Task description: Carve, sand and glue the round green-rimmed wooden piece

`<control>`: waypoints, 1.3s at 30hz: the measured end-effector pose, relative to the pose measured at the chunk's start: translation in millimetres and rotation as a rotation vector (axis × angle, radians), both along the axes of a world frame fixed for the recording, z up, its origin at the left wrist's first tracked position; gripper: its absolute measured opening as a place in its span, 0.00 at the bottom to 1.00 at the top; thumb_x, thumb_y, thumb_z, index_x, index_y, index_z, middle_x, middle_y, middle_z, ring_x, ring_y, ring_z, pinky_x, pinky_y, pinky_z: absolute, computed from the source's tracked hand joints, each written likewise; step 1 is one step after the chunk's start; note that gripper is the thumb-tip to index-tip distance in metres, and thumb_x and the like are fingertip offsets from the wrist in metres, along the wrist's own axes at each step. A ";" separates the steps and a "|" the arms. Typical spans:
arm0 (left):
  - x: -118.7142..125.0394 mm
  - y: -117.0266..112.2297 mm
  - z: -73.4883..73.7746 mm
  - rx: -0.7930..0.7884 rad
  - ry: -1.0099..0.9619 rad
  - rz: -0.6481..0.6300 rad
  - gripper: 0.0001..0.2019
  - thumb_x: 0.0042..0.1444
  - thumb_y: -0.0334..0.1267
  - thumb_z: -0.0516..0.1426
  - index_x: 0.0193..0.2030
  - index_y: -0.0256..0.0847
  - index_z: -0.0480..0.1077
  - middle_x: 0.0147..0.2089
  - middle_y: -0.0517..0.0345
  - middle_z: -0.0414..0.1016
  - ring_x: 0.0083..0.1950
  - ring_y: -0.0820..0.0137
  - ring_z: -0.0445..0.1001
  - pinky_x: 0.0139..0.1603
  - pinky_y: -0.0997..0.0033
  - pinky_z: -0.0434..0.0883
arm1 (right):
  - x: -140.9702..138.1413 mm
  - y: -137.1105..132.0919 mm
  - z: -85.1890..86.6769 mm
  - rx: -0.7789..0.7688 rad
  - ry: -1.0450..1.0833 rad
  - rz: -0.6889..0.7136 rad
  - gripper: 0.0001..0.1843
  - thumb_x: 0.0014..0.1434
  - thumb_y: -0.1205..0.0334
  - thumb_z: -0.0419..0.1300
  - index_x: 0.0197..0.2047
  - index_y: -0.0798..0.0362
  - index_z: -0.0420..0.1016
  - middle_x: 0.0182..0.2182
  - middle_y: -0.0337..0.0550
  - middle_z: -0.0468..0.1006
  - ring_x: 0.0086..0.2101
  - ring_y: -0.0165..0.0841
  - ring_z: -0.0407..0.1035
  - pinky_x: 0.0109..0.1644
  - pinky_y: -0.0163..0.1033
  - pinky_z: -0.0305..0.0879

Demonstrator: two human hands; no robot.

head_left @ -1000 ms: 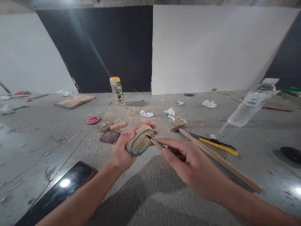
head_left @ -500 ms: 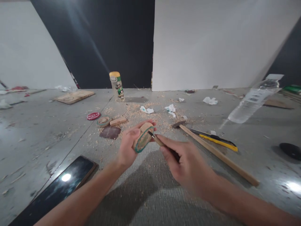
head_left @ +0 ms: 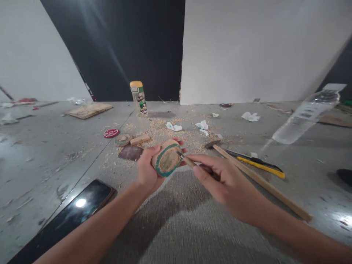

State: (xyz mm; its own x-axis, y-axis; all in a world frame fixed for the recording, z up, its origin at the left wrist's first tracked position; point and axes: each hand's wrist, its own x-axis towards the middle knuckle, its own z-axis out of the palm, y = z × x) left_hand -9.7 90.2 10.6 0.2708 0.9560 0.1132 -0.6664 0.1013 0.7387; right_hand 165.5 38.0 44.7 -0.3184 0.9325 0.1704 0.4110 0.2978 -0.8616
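Note:
My left hand (head_left: 147, 170) is wrapped round an oval wooden piece (head_left: 166, 160) with a teal-painted rim, held up above the grey floor with its flat face turned toward me. My right hand (head_left: 220, 179) pinches a thin wooden-handled brush (head_left: 187, 160) whose tip touches the right edge of the piece. Both forearms reach in from the bottom of the head view.
A hammer (head_left: 258, 179) with a long wooden handle and a yellow utility knife (head_left: 260, 162) lie to the right. A phone (head_left: 74, 209) lies at the lower left. Sawdust, a brown sandpaper sheet (head_left: 130, 152), a small wood block (head_left: 140, 139), a red lid (head_left: 111, 133), a glue bottle (head_left: 138, 96) and a water bottle (head_left: 305, 115) lie beyond.
The wooden piece has turned from nearly edge-on back to face me. The brush tip stays at its right rim. The view has shifted slightly.

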 end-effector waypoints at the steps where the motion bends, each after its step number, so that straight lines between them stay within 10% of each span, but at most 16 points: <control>1: 0.0 0.1 -0.1 0.015 0.005 -0.001 0.21 0.55 0.44 0.49 0.46 0.34 0.76 0.49 0.44 0.78 0.51 0.50 0.76 0.52 0.48 0.72 | -0.4 -1.3 0.2 0.057 -0.060 -0.009 0.15 0.67 0.58 0.51 0.50 0.51 0.75 0.21 0.33 0.64 0.21 0.27 0.54 0.22 0.34 0.48; 24: -0.4 -3.3 -0.3 0.130 0.148 0.001 0.21 0.49 0.47 0.58 0.46 0.36 0.78 0.47 0.47 0.79 0.47 0.57 0.76 0.46 0.63 0.71 | -3.1 -2.5 7.9 0.042 -0.128 0.048 0.14 0.66 0.59 0.50 0.38 0.50 0.77 0.20 0.34 0.62 0.20 0.27 0.53 0.22 0.33 0.50; 39: -3.3 2.5 2.7 0.086 0.062 0.043 0.19 0.53 0.46 0.53 0.43 0.35 0.77 0.45 0.45 0.80 0.51 0.50 0.75 0.47 0.52 0.73 | -2.3 -3.3 7.6 0.067 -0.050 -0.013 0.17 0.67 0.56 0.50 0.51 0.48 0.77 0.20 0.34 0.61 0.20 0.28 0.52 0.21 0.33 0.48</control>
